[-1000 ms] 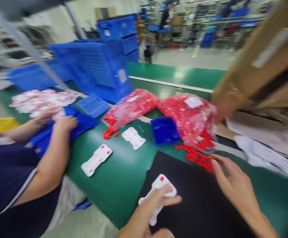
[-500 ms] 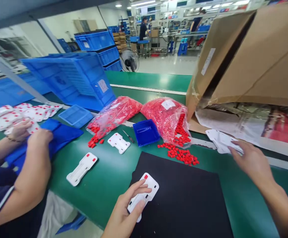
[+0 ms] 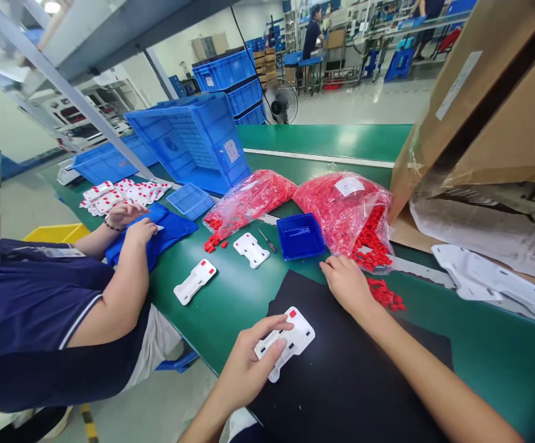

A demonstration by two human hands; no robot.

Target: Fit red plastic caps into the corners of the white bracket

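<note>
Half a second earlier the right hand [image 3: 348,284] had been out at the white parts beside the cardboard box [image 3: 493,104]; it had since come back to the loose red pieces [image 3: 385,294] at the far edge of the black mat [image 3: 364,381], fingers curled down over them, though whether it held any could not be told. Nearer the mat's left edge, the left hand [image 3: 249,363] gripped the white plastic part [image 3: 290,341], fingers closed on it. Beyond lay two bags of red pieces [image 3: 341,209] and a small blue tray [image 3: 301,235].
</note>
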